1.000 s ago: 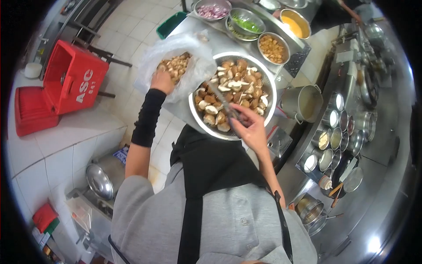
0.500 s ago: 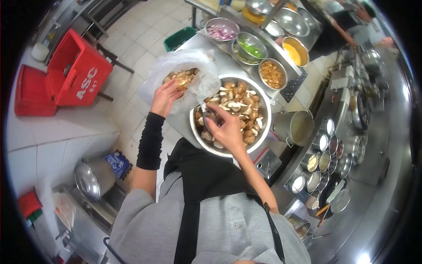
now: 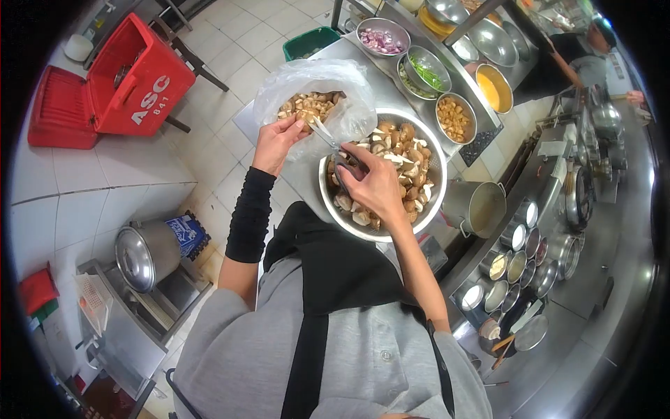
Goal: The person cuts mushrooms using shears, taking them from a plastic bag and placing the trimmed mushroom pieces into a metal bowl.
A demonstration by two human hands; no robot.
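Note:
My left hand [image 3: 278, 142] pinches a mushroom [image 3: 303, 126] at the near edge of a clear plastic bag [image 3: 356, 115] of mushrooms. In my right hand [image 3: 375, 183] is a pair of scissors [image 3: 338, 149], their blades apart and pointing at that mushroom. Below my right hand stands a metal colander [image 3: 438, 188] filled with brown mushrooms [image 3: 417, 171], several showing white cut faces. Bag and colander sit side by side on a metal table [image 3: 246, 119].
Bowls of chopped onion [image 3: 382, 38], green slices [image 3: 427, 70] and brown cubes [image 3: 453, 120] stand behind the colander. A large pot [image 3: 481, 208] is at its right. An open red cooler [image 3: 146, 84] is at left. Another person [image 3: 583, 59] stands at the upper right.
My left hand has come back from inside the bag with a mushroom. My right hand has brought the scissors from over the colander to it, blades opened. The view has shifted.

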